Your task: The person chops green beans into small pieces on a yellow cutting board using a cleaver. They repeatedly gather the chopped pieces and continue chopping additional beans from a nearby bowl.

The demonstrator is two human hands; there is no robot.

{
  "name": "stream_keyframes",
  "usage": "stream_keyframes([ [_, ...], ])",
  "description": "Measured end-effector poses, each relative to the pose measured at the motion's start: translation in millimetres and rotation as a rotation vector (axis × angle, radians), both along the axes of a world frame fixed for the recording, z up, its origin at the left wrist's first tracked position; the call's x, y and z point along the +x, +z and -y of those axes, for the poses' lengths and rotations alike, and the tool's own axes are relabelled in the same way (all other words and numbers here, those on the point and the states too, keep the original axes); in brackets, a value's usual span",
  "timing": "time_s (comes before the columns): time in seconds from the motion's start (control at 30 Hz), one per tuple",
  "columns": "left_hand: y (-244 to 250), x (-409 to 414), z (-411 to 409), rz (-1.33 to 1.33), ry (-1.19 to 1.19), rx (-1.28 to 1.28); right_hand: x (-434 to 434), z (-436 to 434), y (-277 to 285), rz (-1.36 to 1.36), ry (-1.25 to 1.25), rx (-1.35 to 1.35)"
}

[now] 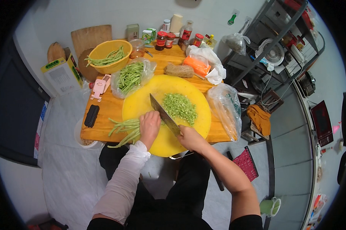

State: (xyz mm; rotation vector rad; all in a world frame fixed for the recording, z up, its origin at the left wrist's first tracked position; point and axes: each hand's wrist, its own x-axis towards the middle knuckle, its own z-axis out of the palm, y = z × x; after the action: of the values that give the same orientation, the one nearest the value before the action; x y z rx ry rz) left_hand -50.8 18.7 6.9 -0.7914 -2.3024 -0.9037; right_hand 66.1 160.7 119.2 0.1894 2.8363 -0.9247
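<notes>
My left hand [150, 126] presses a bunch of long green beans [125, 128] onto a round yellow cutting board [173, 143]. The beans' far ends stick out left, past the board's rim and over the wooden table. In my right hand [190, 138] is the handle of a cleaver [165, 114]. Its broad blade stands on edge, slanting across the board, close beside my left fingers. To the right of the blade lies a heap of finely chopped green beans [180, 107]. The bean ends under my left fingers are mostly hidden.
Behind the board on the wooden table [104, 115] are a bag of cut beans [131, 75], a yellow basket with whole beans [109, 69] and an orange tissue pack [196, 66]. Jars [161, 40] line the wall side. A plastic bag [224, 109] hangs over the right edge.
</notes>
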Motion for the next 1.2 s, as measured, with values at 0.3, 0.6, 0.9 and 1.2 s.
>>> stream_keyframes([
  [0.3, -4, -3, -1, -0.003, 0.018, -0.022, -9, -7, -25, -0.169, -0.02, -0.004],
  [0.6, -3, 0, 2, 0.021, -0.003, -0.012, 3, 1, -3, -0.034, -0.001, -0.023],
  [0.9, -7, -3, 1, 0.024, 0.011, -0.048, -15, 0, -17, -0.05, -0.055, -0.072],
  [1.2, -8, -1, 2, 0.032, 0.023, -0.034, 5, 0, 17, 0.075, -0.019, -0.054],
])
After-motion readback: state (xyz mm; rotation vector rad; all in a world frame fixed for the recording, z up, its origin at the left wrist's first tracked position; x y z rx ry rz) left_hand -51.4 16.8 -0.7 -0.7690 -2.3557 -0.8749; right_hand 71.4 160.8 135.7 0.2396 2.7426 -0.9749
